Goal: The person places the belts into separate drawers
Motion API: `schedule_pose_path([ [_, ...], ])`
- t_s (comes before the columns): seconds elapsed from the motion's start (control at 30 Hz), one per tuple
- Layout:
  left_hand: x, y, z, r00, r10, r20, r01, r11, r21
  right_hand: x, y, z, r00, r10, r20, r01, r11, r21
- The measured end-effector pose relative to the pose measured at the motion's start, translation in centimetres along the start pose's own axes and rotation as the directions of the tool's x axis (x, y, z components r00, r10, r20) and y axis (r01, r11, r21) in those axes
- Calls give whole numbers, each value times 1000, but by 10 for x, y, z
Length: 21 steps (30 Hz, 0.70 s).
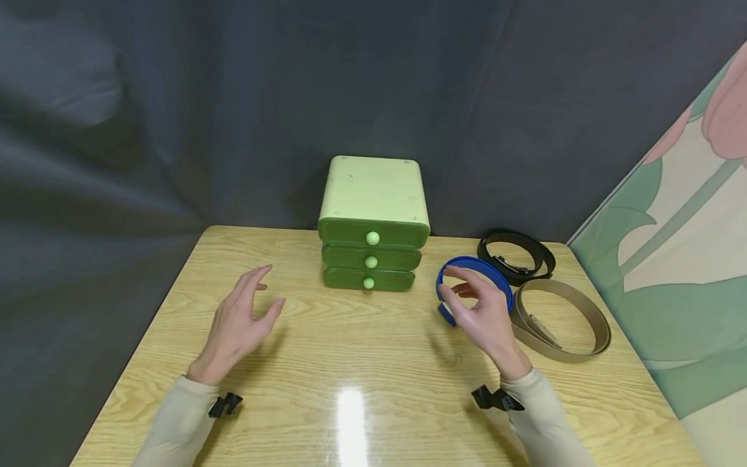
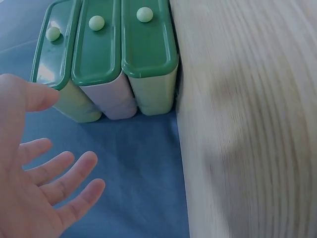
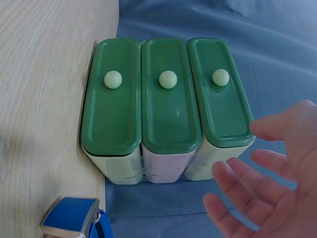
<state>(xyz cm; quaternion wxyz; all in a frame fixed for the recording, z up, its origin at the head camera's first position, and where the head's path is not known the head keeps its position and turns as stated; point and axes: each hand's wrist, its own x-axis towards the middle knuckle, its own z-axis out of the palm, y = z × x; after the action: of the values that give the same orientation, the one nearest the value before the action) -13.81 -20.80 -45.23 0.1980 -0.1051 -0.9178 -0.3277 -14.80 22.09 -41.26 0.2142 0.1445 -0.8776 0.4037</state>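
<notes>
My left hand (image 1: 239,327) hovers over the left part of the table, thumb and fingers spread, holding nothing. Over the right part, my right hand (image 1: 483,318) is also empty, its fingers spread and overlapping the coiled blue belt (image 1: 496,275) in the head view. Between the hands, at the back, stands a small drawer unit (image 1: 376,188) with a pale green top and three green drawer fronts, each with a round pale knob (image 1: 372,238). All three drawers look pushed in. In the right wrist view the blue belt's buckle end (image 3: 72,214) shows below the drawers.
Right of the blue belt lie a coiled black belt (image 1: 539,250) and a coiled tan belt (image 1: 601,324) on the wooden table (image 1: 303,389). Dark cloth (image 1: 262,117) hangs behind the table. A flower-patterned panel (image 1: 688,272) borders its right edge.
</notes>
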Motion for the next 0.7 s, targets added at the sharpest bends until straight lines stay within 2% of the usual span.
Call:
schedule_pose_path([
  [0.3, 3, 6, 9, 1000, 15, 22, -15, 1000, 1, 8, -8, 10, 999, -34, -3, 34, 999, 35],
  [0.57, 9, 14, 12, 997, 72, -15, -72, 997, -5, 14, -14, 19, 998, -57, 2, 56, 996, 64],
  [0.7, 13, 18, 15, 998, 62, -21, -63, 998, -29, 14, -15, 22, 999, -53, 11, 52, 996, 66],
])
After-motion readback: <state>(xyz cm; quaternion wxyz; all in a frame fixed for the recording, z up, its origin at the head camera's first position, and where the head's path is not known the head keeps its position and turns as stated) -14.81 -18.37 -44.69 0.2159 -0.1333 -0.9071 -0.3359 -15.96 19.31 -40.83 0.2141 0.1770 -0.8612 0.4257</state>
